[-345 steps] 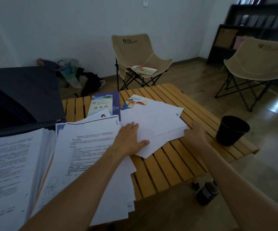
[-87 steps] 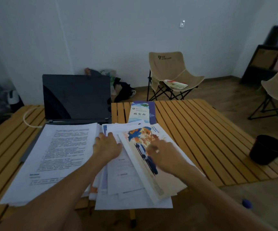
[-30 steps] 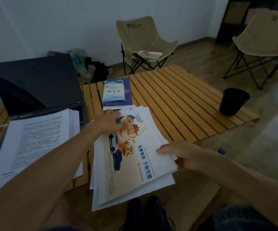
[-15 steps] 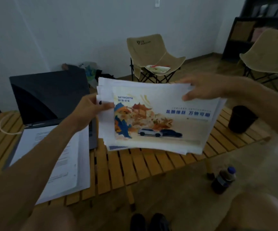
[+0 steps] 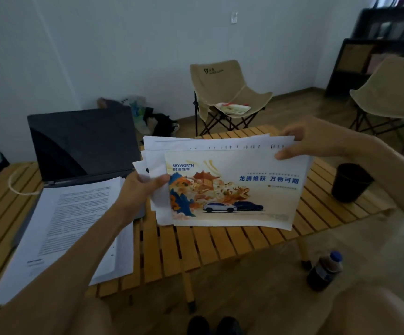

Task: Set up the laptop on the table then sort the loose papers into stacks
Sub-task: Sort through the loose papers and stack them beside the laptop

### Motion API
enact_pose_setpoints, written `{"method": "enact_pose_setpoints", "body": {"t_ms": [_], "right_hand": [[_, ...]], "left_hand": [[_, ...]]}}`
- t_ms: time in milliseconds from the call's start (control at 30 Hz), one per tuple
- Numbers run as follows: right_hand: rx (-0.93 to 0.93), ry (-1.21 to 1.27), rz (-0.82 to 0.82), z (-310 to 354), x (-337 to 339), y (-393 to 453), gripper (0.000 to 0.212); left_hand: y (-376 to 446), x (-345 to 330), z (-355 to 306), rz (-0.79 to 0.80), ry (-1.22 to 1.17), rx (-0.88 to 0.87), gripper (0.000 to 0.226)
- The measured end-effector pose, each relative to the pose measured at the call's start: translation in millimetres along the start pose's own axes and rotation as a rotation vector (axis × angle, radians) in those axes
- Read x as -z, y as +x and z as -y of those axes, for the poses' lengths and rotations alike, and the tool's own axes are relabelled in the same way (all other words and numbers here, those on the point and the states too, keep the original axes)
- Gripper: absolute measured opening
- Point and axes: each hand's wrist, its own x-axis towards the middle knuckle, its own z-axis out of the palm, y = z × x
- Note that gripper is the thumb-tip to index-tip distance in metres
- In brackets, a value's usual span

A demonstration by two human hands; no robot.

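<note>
I hold a bundle of loose papers [image 5: 222,187] upright above the wooden slat table [image 5: 196,247], a colourful car flyer facing me on top. My left hand [image 5: 140,192] grips its left edge, thumb on the front. My right hand [image 5: 309,141] pinches its top right corner. The bottom edge of the bundle hangs just above the slats. The open laptop [image 5: 82,143] stands at the back left with a dark screen. A thick stack of printed sheets [image 5: 75,226] lies in front of it, covering its keyboard.
A black cup [image 5: 351,182] stands near the table's right edge. A dark bottle [image 5: 324,272] stands on the floor by the table leg. Two beige folding chairs [image 5: 225,93] sit behind and to the right. A white cable [image 5: 17,182] loops left of the laptop.
The bundle, flat on the table a second ago, has been lifted and turned upright in both hands. Since half a second ago it has dropped slightly toward the table.
</note>
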Motion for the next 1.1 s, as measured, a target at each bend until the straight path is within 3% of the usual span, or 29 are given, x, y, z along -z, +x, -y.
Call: {"method": "enact_pose_setpoints", "body": {"t_ms": [100,200,267,433,567,667,833,933,1033,1100], "right_hand": [[-0.073,0.453,-0.051,-31.9,-28.9,-16.8,0.026],[-0.124,1.010,-0.002,-52.5,-86.7,-21.4,0.043],[-0.170,1.144,-0.048,-51.3,-117.0,-14.0,0.041],[-0.158,1.011,-0.224,-31.1,-117.3,2.3,0.033],[-0.129,1.083,-0.300,-36.9,-110.5,-5.6,0.038],[-0.186,1.094,-0.257,-40.8,-125.0,-10.1,0.034],[-0.194,0.978,-0.306,-25.5,-138.3,0.6,0.031],[-0.148,1.014,-0.359,-25.5,-136.0,3.4,0.030],[-0.167,1.099,-0.228,-42.6,-145.7,-1.3,0.035],[-0.235,0.896,-0.023,-58.0,-158.4,-5.3,0.037]], "left_hand": [[-0.1,-4.7,5.2,-0.006,-0.062,0.005,0.032],[-1.7,-11.3,5.3,-0.007,-0.127,-0.019,0.054],[0.1,-15.5,1.1,0.003,-0.122,-0.018,0.062],[7.3,-29.3,-20.9,-0.046,-0.039,-0.131,0.036],[4.5,-16.0,-10.4,-0.041,-0.075,-0.124,0.044],[2.4,-8.6,15.7,0.056,0.024,0.002,0.047],[7.0,-31.0,18.2,-0.049,0.158,-0.060,0.069],[8.1,-30.7,9.2,-0.093,0.149,-0.115,0.040],[-0.6,-23.6,4.5,-0.089,0.083,-0.083,0.037],[-3.3,-17.6,2.9,-0.071,0.044,-0.066,0.046]]}}
